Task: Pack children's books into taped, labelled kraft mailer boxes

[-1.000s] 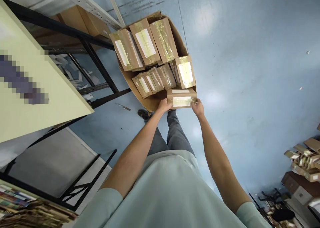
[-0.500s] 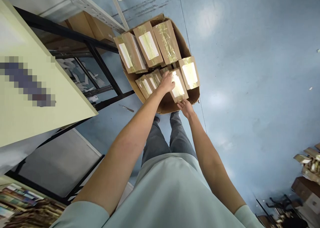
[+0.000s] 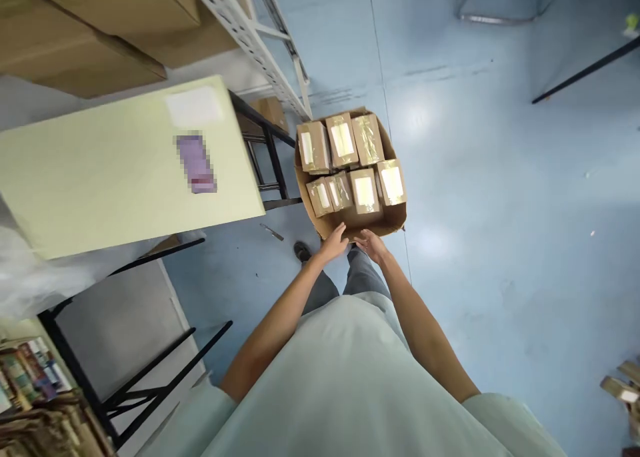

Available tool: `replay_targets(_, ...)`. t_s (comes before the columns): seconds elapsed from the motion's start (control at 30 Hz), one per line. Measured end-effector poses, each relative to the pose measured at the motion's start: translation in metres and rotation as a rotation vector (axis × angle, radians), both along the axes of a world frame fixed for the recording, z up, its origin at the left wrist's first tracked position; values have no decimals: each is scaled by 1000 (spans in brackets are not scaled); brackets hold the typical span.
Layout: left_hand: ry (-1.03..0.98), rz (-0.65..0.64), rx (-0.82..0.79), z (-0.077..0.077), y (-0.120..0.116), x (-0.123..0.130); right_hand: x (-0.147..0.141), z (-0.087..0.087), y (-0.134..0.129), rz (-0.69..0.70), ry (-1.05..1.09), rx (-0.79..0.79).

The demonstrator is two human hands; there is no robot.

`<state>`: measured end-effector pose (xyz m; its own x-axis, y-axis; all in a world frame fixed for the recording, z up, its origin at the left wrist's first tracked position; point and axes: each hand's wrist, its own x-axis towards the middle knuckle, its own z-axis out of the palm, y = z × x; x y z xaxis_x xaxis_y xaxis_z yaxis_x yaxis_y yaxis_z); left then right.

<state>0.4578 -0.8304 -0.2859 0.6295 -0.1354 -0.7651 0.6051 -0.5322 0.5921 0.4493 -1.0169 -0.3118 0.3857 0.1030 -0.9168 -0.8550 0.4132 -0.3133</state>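
Note:
A large open cardboard carton (image 3: pixel 320 227) stands on the floor at my feet, with several taped, labelled packages inside. Three stand along its far side, among them a middle package (image 3: pixel 343 139) with a white label. In the nearer row are a small package (image 3: pixel 320 197) at the left, a labelled package (image 3: pixel 365 190) in the middle and another package (image 3: pixel 392 181) at the right. My left hand (image 3: pixel 334 245) is over the carton's near edge, fingers extended and holding nothing. Beside it my right hand (image 3: pixel 371 245) is also open and empty at that edge. I cannot tell whether either touches the cardboard.
To the left is a pale yellow tabletop (image 3: pixel 125 170) on a black metal frame (image 3: pixel 274 160). A white perforated shelf post (image 3: pixel 250 40) rises beyond the carton. A cutter-like tool (image 3: pixel 271 231) lies on the blue floor (image 3: pixel 475 243). Books (image 3: pixel 35 370) are stacked at lower left.
Both hands have left the middle package and drawn back to the carton's near edge. That package now sits in the nearer row. The view has risen and shifted, so the carton looks smaller.

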Motion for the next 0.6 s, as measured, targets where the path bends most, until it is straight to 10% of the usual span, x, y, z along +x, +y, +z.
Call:
replay_targets(0.3, -148, 382, -113, 110, 135, -108, -12, 134, 77, 244, -155, 22)
replay_targets(0.6, -454, 756, -253, 189, 301, -224, -57, 226, 265, 566, -423, 150)
